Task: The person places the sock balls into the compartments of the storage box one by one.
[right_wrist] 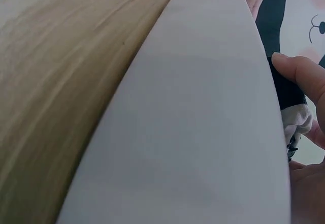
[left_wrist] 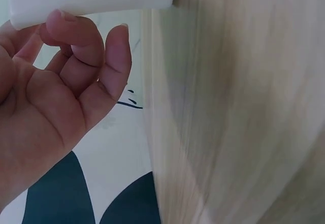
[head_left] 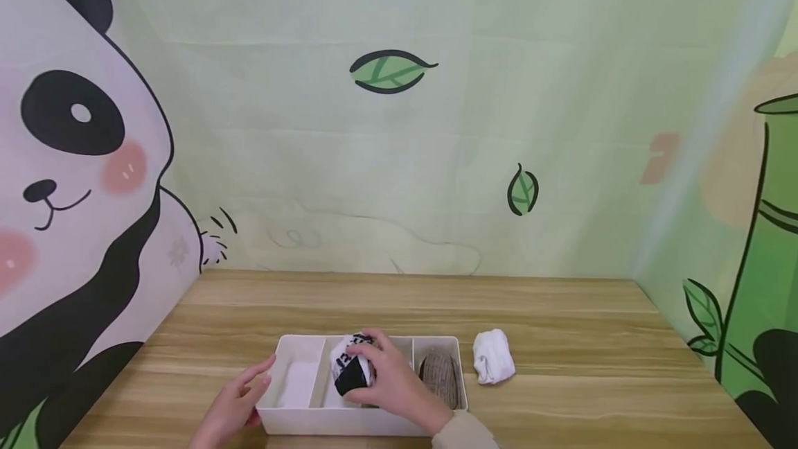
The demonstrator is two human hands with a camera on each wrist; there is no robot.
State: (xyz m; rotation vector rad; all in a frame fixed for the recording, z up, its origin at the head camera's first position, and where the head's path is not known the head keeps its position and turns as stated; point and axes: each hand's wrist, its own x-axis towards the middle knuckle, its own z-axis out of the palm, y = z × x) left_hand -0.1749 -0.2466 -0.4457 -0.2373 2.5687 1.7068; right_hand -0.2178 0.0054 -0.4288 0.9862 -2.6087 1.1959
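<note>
Head view: right fingers (head_left: 370,352) grip a white bundle (head_left: 352,373), black-patched, probably socks, while relaxed left fingers (head_left: 254,371) touch the box (head_left: 343,423).

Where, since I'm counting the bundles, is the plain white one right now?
In the head view, the white bundle lies on the wooden table, just right of the white divided box, beside the compartment holding the brown ribbed bundle.
</note>
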